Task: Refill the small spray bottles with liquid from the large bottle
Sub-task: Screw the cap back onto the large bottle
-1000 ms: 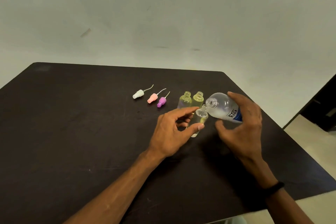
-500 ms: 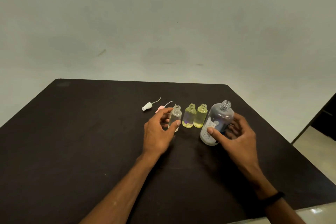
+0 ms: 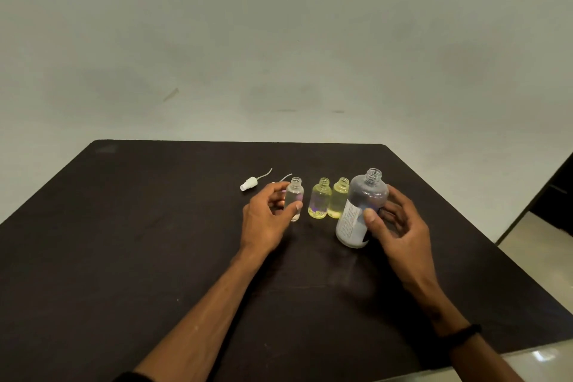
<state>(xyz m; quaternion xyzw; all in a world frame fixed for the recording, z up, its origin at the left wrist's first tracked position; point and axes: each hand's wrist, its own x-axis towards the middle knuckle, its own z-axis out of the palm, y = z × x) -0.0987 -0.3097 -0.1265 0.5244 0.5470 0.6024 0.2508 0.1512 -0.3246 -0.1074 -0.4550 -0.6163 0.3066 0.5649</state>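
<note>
Three small uncapped spray bottles stand upright in a row on the dark table (image 3: 124, 242). My left hand (image 3: 266, 217) pinches the leftmost one, a clear small bottle (image 3: 294, 198), between thumb and fingers. Two yellowish small bottles (image 3: 319, 203) (image 3: 338, 201) stand just right of it. The large clear bottle (image 3: 361, 208), open-necked with a white label, stands upright at the right end of the row. My right hand (image 3: 393, 226) curls round it from the right, thumb on the label.
A white spray cap (image 3: 249, 184) with its thin tube lies left of the bottles. Another cap's tube (image 3: 286, 177) pokes out behind my left hand. The table's right edge drops to a pale floor (image 3: 533, 245).
The large bottle went from tipped over the held small bottle to upright on the table. My left hand carried the clear small bottle left and set it at the row's left end.
</note>
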